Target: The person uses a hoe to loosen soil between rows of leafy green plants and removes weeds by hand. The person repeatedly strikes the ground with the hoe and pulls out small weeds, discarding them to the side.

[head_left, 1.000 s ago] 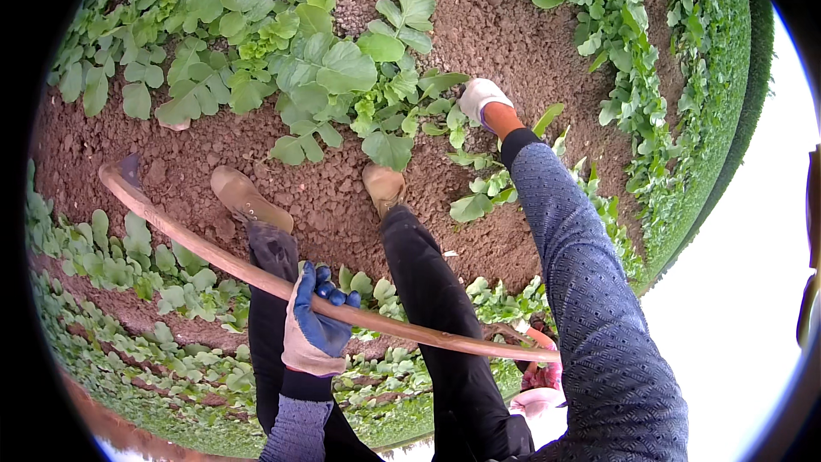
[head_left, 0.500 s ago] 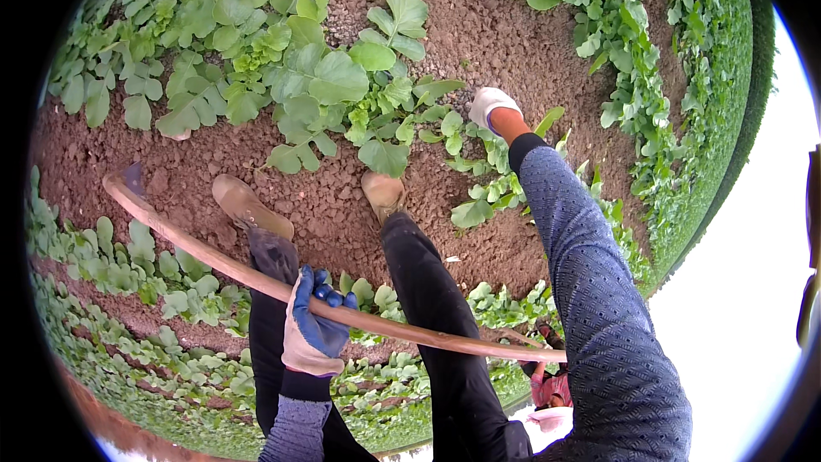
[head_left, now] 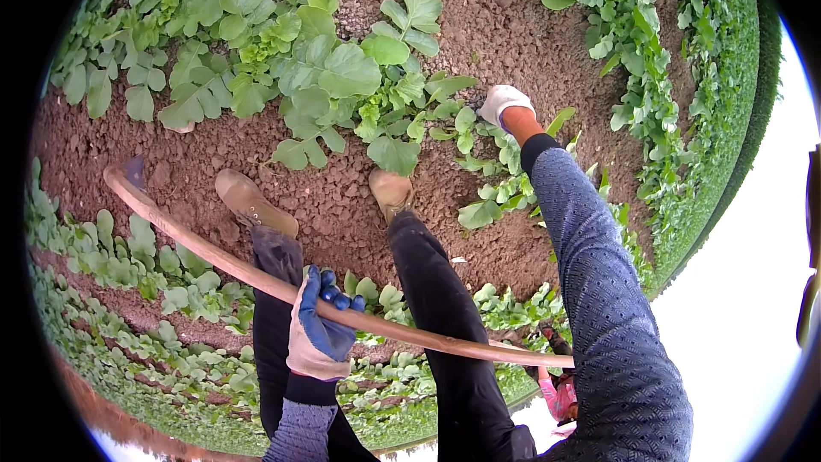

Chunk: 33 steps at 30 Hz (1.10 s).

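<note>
My left hand [head_left: 323,325], in a blue-palmed, pale-backed glove, is wrapped round the curved wooden handle of a hoe [head_left: 428,340]. The handle slants across my legs, and its small dark blade [head_left: 135,173] sits at the far left end, near the soil. Stretched out ahead on the right, my right hand [head_left: 506,105] wears a similar glove and is down at the end of a row of leafy green plants [head_left: 342,77]. Its fingers curl under, away from view, so whatever they grip is hidden.
My boots [head_left: 255,204] stand on crumbly brown soil [head_left: 325,214] between rows. More crop rows [head_left: 629,60] run along the right, and others [head_left: 171,278] lie behind my feet. Another person in pink [head_left: 560,398] is partly visible beyond my right arm.
The whole view has shifted slightly, so most things appear a little further right. My left hand keeps its hold on the hoe, and my right hand stays low by the same plants.
</note>
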Available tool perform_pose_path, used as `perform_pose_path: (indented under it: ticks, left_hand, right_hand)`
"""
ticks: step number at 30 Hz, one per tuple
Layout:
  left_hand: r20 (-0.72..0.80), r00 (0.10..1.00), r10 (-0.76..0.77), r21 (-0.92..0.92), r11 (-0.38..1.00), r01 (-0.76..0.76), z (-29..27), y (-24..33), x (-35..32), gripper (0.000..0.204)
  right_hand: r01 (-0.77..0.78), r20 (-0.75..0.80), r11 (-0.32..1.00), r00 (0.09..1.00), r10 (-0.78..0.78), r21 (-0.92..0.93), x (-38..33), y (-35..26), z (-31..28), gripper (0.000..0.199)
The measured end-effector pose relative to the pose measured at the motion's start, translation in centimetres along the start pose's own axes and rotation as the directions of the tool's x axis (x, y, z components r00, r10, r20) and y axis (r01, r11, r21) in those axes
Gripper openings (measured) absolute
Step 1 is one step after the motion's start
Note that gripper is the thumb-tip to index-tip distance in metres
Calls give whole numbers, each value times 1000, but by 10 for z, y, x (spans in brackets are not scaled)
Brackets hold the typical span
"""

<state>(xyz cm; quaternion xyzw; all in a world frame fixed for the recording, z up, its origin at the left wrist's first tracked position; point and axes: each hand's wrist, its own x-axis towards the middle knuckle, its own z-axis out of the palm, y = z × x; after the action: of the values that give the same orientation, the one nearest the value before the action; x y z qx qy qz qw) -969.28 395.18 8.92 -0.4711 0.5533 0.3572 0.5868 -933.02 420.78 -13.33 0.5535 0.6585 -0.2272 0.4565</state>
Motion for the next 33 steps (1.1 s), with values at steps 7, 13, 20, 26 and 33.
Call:
perform_pose_path:
  ticks: [7, 13, 20, 26, 33]
  left_hand:
    - [-11, 998, 63, -60, 996, -64, -14, 11, -18, 13]
    - [154, 983, -101, -121, 985, 120, -10, 9, -2, 13]
    - [207, 977, -44, -226, 970, 91, -16, 16, -8, 11]
    - [225, 973, -60, -235, 965, 114, -17, 26, -36, 15]
    - [207, 934, 290, -239, 941, -239, -10, 169, -102, 25]
  right_hand:
    - [0, -39, 972, 999, 10, 235, -4, -37, -23, 34]
    - [117, -31, -179, 906, 423, 977, -68, 35, -11, 13]
    - [221, 263, 766, 852, -453, 604, -381, 30, -29, 40]
    - [-280, 550, 896, 834, 48, 345, -617, 168, -25, 36]
    - [-115, 465, 914, 881, -88, 390, -600, 110, -52, 38]
